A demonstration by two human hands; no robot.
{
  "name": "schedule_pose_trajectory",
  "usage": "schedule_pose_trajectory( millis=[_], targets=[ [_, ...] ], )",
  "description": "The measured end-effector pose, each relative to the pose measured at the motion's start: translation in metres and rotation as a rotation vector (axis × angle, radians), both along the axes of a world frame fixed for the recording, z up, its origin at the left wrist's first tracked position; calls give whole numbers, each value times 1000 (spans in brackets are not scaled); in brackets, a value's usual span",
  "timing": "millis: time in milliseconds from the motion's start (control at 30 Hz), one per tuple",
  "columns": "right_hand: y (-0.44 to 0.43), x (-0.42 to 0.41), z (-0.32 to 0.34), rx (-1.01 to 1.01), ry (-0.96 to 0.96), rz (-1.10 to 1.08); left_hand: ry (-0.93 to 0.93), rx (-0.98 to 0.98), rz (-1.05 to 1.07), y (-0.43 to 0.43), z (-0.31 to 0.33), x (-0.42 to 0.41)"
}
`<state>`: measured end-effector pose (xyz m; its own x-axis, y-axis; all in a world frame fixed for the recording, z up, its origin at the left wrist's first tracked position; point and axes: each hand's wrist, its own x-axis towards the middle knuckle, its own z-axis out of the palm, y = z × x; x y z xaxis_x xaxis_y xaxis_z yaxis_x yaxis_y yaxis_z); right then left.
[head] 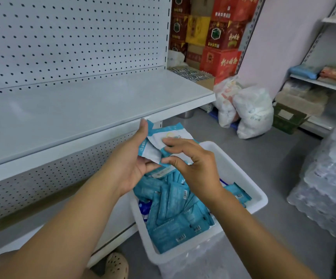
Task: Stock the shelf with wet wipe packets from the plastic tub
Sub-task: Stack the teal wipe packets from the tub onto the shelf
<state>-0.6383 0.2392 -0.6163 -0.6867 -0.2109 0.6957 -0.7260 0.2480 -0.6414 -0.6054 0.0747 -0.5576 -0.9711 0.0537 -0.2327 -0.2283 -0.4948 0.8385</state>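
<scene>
My left hand grips a small bunch of wet wipe packets. The thumb stands up along their left edge and the other fingers curl under them from below. The packets are white and blue, and I hold them in the air above the far end of the tub, just under the front edge of the shelf. They do not touch the shelf.

My right hand is beside them with the fingers spread apart and only lightly bent. The tip of the forefinger lies on the front of the top packet and the thumb is near its lower edge, but the hand is not closed around anything.

The tub is white plastic and stands on the grey floor, close against the bottom of the shelf unit. Many more blue packets lie in it in a loose heap, several with the barcode side up.

The shelf is a white board with a back panel full of small holes. Behind its far end there are red and yellow cartons in a stack, and white plastic bags on the floor
</scene>
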Motion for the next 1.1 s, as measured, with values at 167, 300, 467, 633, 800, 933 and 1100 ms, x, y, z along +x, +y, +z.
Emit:
schedule_pose_trajectory(
  millis=[167, 300, 467, 633, 800, 933, 1100],
  targets=[
    [-1, 7, 19, -33, -114, 45, 2, -140, 157, -12, 1, -2],
    [-5, 9, 39, -261, -255, -178, 29, -135, 201, -26, 12, 1],
    [-31, 3, 69, -409, -702, -70, 109, -112, 307, -48, 37, 14],
    [-83, -4, 103, -467, -869, 286, 204, -128, 394, -75, 64, 19],
    [-149, -14, 135, -521, -794, 370, 253, -193, 499, -131, 85, 19],
    [-213, -22, 143, -429, -825, 434, 232, -274, 647, -197, 87, 22],
    [-313, -24, 150, -317, -884, 563, 221, -339, 848, -288, 81, 38]
  ],
)
